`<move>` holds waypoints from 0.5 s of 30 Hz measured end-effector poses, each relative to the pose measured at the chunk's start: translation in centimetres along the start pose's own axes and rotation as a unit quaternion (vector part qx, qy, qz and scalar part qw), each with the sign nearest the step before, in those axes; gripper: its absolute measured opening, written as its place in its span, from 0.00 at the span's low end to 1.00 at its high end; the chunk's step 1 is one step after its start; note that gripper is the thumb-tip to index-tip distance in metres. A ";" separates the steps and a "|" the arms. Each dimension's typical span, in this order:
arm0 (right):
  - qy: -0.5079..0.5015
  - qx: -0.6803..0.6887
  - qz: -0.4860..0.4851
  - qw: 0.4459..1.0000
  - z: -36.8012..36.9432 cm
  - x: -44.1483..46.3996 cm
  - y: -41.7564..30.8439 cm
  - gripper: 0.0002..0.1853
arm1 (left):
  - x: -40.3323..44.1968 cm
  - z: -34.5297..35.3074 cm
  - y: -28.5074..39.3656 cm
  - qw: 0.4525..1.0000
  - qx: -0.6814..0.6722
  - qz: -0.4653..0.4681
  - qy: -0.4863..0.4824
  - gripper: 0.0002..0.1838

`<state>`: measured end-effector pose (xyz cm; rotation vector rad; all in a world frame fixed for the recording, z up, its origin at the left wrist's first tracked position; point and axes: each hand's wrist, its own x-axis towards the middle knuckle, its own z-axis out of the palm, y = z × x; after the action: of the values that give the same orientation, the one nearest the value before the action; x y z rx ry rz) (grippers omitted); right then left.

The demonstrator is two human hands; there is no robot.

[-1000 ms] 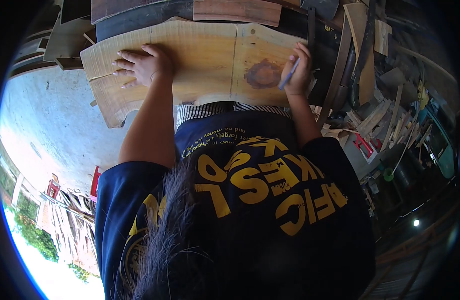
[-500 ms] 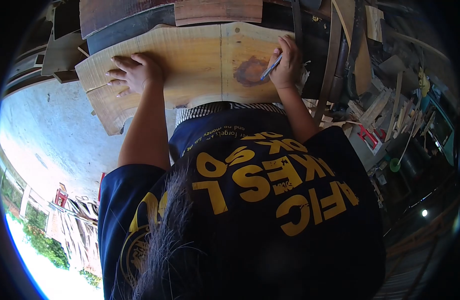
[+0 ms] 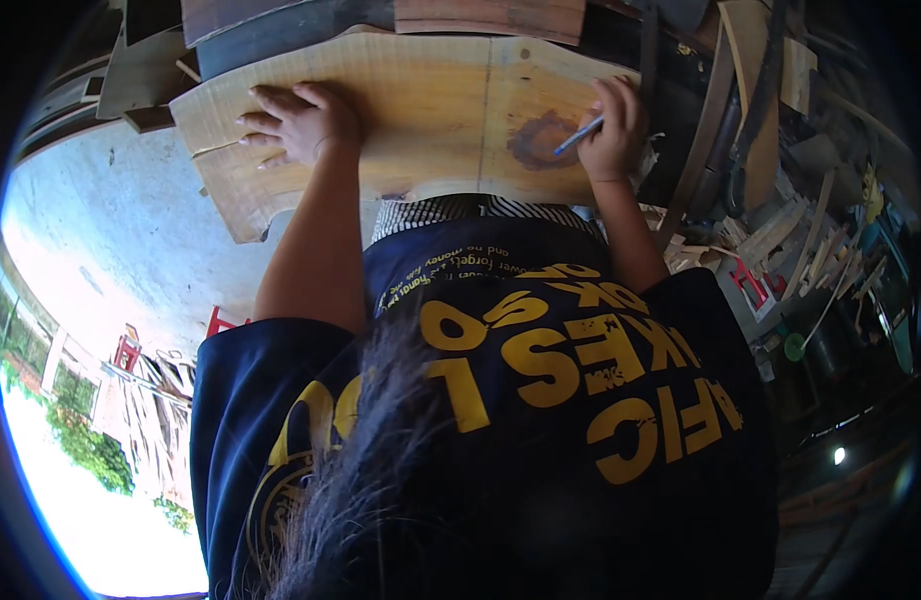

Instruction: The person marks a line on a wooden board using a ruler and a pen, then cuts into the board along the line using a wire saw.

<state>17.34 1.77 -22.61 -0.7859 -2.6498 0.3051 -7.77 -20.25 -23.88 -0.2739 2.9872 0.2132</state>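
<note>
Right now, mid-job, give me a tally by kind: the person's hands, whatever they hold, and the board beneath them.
Bare hands: 2, left hand and right hand
Blue pen: 1
Live-edge wooden board: 1
Total: 4

Your left hand (image 3: 306, 125) flat on pale wooden board (image 3: 421, 130), fingers spread, near split (image 3: 216, 151) at board's left end. Your right hand (image 3: 618, 130) grips blue pen (image 3: 579, 135), tip over dark knot (image 3: 533, 138) (cannot tell whether it touches wood). Thin dark line (image 3: 484, 115) crosses board between your hands. Striped cloth (image 3: 421, 214) between board's near edge and your dark shirt (image 3: 541, 510), yellow lettering on shirt. Reddish plank (image 3: 489, 15) beyond far edge. Wood scraps (image 3: 803, 240) off to your right.
</note>
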 end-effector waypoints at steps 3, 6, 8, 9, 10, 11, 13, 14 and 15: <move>-0.005 0.030 0.023 0.999 0.4 -0.2 0.4 0.23 | 0.0 0.1 0.1 1.000 -0.002 0.000 0.011 0.38; -0.027 0.025 0.020 0.999 0.1 -0.1 0.1 0.25 | 0.1 0.0 0.1 1.000 0.003 0.006 0.006 0.37; -0.017 0.025 0.030 0.999 0.3 -0.1 -0.1 0.25 | 0.2 0.2 -0.1 1.000 0.005 0.006 0.011 0.37; -0.016 0.030 0.022 0.999 0.4 -0.1 -0.1 0.25 | 0.1 0.1 -0.1 1.000 0.007 0.011 0.009 0.37; -0.015 0.025 0.025 0.999 0.4 -0.1 0.0 0.25 | 0.0 -0.2 0.1 1.000 -0.007 0.009 0.005 0.37; -0.014 0.019 0.028 0.999 0.5 -0.1 0.0 0.24 | 0.0 -0.2 0.1 1.000 -0.011 0.003 0.010 0.37; -0.007 0.021 0.009 1.000 0.3 0.3 -0.2 0.24 | 0.0 -0.2 0.1 1.000 -0.008 0.018 0.017 0.36; -0.011 0.017 0.009 1.000 0.2 0.3 -0.2 0.23 | 0.0 -0.3 0.1 1.000 -0.010 0.017 0.013 0.36; -0.014 0.012 0.009 1.000 0.2 0.2 -0.2 0.23 | -0.1 -0.5 0.1 1.000 -0.019 0.015 0.018 0.36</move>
<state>17.01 1.69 -22.72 -0.8054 -2.6614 0.3539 -7.78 -20.16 -23.40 -0.2405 3.0267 0.2724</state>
